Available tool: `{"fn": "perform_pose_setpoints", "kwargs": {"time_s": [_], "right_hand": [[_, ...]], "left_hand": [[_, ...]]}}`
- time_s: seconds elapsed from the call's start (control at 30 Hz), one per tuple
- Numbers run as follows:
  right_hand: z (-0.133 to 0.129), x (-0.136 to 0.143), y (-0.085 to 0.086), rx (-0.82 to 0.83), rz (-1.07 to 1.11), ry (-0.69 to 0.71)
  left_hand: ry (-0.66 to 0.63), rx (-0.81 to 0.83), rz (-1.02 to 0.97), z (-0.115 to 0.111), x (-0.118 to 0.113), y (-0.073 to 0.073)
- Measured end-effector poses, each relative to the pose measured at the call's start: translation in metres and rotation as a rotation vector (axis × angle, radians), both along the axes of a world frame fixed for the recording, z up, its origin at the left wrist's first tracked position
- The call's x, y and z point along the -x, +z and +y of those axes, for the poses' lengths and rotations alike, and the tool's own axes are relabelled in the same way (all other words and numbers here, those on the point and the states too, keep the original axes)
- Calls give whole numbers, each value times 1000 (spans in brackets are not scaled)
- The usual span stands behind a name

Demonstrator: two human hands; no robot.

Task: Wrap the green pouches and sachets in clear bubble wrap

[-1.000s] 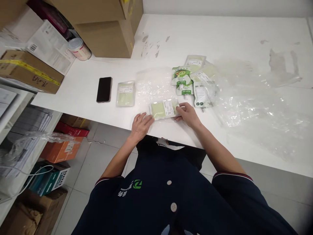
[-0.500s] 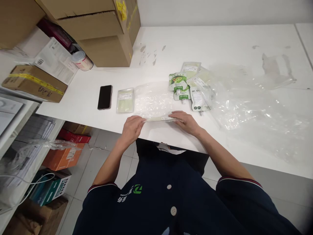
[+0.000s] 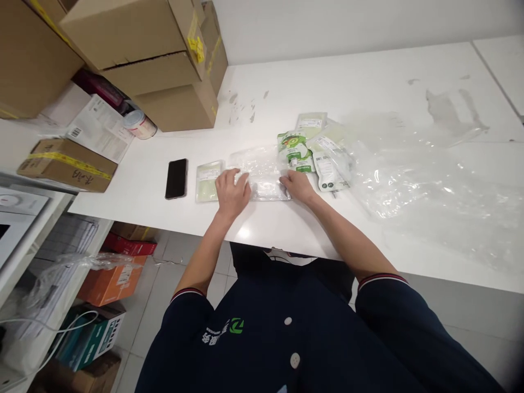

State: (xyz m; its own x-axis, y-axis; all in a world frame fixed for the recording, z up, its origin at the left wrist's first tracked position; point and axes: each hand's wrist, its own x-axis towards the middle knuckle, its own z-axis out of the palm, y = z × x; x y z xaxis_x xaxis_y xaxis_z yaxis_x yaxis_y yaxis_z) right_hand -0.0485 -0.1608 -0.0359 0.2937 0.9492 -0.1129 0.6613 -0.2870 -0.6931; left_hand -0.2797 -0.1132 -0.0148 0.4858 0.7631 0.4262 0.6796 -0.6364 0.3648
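Note:
A sheet of clear bubble wrap lies on the white table in front of me, its near part doubled into a shiny fold. My right hand has its fingers curled closed on the wrap's right edge. My left hand rests at the left edge, fingers bent and apart, with the thumb side near the wrap. Just beyond the left hand lies a pale green flat packet, partly covered by the fingers. Whatever is inside the fold cannot be made out.
To the right, green pouches and pale packets lie in a pile against a large clear plastic sheet. A black phone lies at left. Cardboard boxes and a can stand at the back left.
The pale packet held between both hands at the wrap's near edge is no longer visible; the near part of the wrap is folded. My left hand has loosened and lifted its fingers.

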Motion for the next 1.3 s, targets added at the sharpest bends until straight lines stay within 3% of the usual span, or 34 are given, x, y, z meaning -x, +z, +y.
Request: {"fn": "perform_pose_setpoints", "kwargs": {"time_s": [0.13, 0.23, 0.3, 0.37, 0.43, 0.57, 0.7, 0.8, 0.93, 1.0, 1.1, 1.2, 1.3], "right_hand": [[-1, 3, 1, 15, -8, -42], [-4, 12, 8, 33, -57, -100], [-8, 16, 12, -41, -179, -107], [-12, 15, 12, -183, -293, -2], [-19, 5, 10, -271, -279, 219], [-49, -17, 5, -180, -47, 587], [-92, -11, 2, -204, 17, 723], [-109, 4, 2, -229, 99, 609], [-100, 15, 5, -107, 183, 228], [-90, 16, 6, -79, 175, 88], [-75, 17, 8, -25, 139, 21], [-70, 23, 9, 48, 28, 24], [-73, 34, 9, -23, -239, 21]], "left_hand": [[-215, 92, 270, -25, 5, -5], [-226, 200, 423, -18, -3, -10], [-238, 243, 475, -6, -12, -13], [-243, 233, 484, 3, -21, -13], [-237, 211, 466, 4, -25, -10], [-237, 286, 498, -24, -4, 14], [-389, 379, 635, -64, 37, 57], [-420, 482, 653, -66, 49, 82], [-242, 478, 570, -28, 34, 88], [-150, 461, 553, -7, 24, 82], [-111, 498, 574, 14, 15, 68], [-114, 507, 613, 19, 14, 49], [-101, 394, 630, 17, 14, 29]]}}
